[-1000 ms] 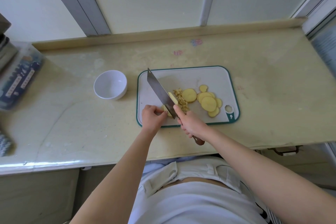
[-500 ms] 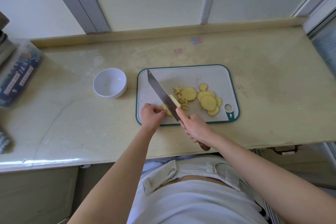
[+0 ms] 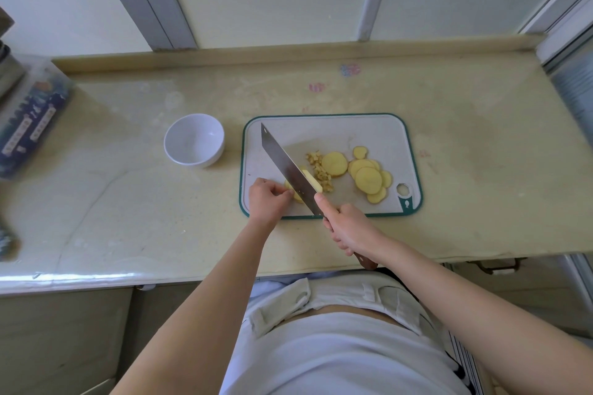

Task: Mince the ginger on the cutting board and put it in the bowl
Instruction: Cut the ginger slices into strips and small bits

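Note:
A white cutting board [image 3: 359,128] with a green rim lies on the counter. On it are round yellow ginger slices [image 3: 368,179] and a small heap of minced ginger [image 3: 320,172]. My right hand [image 3: 348,228] grips the brown handle of a cleaver [image 3: 287,166], forefinger along the blade's spine. The blade runs diagonally across a stack of slices [image 3: 296,192], a cut strip clinging to its right face. My left hand [image 3: 268,199] holds that stack with curled fingers, just left of the blade. An empty white bowl [image 3: 194,140] stands left of the board.
A clear plastic box [image 3: 30,115] with blue printed packets sits at the counter's left end. The beige counter [image 3: 481,154] ends in a raised back lip below window frames. Its front edge runs just above my waist.
The cleaver and both hands have barely shifted; the blade stays on the held stack. My head has tilted slightly, moving the scene in view.

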The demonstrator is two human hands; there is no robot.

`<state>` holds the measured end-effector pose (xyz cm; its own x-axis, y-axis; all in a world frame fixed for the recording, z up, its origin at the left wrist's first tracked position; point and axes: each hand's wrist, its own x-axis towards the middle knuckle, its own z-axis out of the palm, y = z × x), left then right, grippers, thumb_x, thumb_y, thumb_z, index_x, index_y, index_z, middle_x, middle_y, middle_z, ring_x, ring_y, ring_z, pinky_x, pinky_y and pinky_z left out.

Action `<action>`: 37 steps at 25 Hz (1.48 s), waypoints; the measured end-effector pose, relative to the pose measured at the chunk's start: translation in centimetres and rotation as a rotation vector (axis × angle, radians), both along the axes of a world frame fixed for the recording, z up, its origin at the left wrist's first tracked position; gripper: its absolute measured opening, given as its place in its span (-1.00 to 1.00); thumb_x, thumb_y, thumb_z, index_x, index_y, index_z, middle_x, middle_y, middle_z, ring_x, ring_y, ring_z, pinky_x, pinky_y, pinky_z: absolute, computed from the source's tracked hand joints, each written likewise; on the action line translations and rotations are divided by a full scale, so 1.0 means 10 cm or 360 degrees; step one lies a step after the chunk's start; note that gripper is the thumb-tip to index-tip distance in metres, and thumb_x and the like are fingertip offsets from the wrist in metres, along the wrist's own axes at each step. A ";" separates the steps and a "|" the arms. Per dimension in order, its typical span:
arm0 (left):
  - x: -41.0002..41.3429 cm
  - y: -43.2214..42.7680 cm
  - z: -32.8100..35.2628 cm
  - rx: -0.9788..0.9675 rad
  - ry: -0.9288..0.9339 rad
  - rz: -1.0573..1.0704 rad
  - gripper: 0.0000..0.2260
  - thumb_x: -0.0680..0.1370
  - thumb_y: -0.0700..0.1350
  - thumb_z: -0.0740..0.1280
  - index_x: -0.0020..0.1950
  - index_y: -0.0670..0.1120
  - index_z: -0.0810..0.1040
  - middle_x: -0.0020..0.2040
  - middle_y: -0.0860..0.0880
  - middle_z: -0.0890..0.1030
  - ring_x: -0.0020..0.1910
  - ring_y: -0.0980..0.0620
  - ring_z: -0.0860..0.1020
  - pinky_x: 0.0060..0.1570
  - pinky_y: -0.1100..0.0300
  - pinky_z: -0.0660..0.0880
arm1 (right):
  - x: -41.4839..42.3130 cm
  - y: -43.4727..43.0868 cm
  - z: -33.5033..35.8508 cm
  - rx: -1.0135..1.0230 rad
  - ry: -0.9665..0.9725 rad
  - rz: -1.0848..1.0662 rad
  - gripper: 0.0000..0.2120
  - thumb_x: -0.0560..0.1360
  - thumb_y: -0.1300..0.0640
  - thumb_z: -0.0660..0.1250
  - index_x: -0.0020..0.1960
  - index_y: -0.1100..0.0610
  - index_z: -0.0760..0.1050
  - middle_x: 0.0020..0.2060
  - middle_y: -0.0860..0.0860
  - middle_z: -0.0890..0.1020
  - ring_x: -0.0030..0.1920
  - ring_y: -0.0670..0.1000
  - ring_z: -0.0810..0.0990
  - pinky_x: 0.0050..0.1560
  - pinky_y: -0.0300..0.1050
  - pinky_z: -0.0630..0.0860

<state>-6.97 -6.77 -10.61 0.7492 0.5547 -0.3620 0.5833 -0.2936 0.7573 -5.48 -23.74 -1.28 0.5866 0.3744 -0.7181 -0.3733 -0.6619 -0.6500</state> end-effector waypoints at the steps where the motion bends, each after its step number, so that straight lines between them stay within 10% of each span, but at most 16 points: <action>1: 0.00 0.00 0.00 0.0002 0.0005 0.0005 -0.87 0.40 -0.14 0.42 -0.29 -0.18 0.63 -0.12 -0.16 0.58 -0.12 -0.08 0.54 -0.22 0.19 0.38 | 0.00 0.00 -0.01 -0.0005 0.0001 0.0002 -0.48 0.56 -0.34 0.05 -0.34 0.05 0.17 -0.56 -0.07 0.17 -0.58 -0.05 0.11 -0.52 -0.26 0.08; 23: -0.03 -0.04 0.08 -0.0031 -0.0044 0.0032 -0.82 0.41 -0.18 0.42 -0.36 -0.23 0.56 -0.21 -0.22 0.54 -0.24 -0.04 0.47 -0.27 0.19 0.35 | 0.16 0.26 -0.20 -0.0248 -0.0150 0.0160 -0.45 0.58 -0.34 0.01 -0.36 0.07 0.16 -0.53 0.00 0.22 -0.56 0.02 0.19 -0.52 -0.22 0.17; 37: -0.01 -0.12 0.27 0.0176 0.0062 -0.0034 -0.80 0.46 -0.15 0.35 -0.35 -0.10 0.44 -0.08 -0.10 0.43 0.02 -0.13 0.46 -0.01 0.05 0.44 | 0.19 0.14 -0.06 0.0030 0.0054 0.0055 -0.49 0.58 -0.33 0.01 -0.32 0.06 0.18 -0.52 -0.05 0.18 -0.55 -0.06 0.11 -0.53 -0.26 0.10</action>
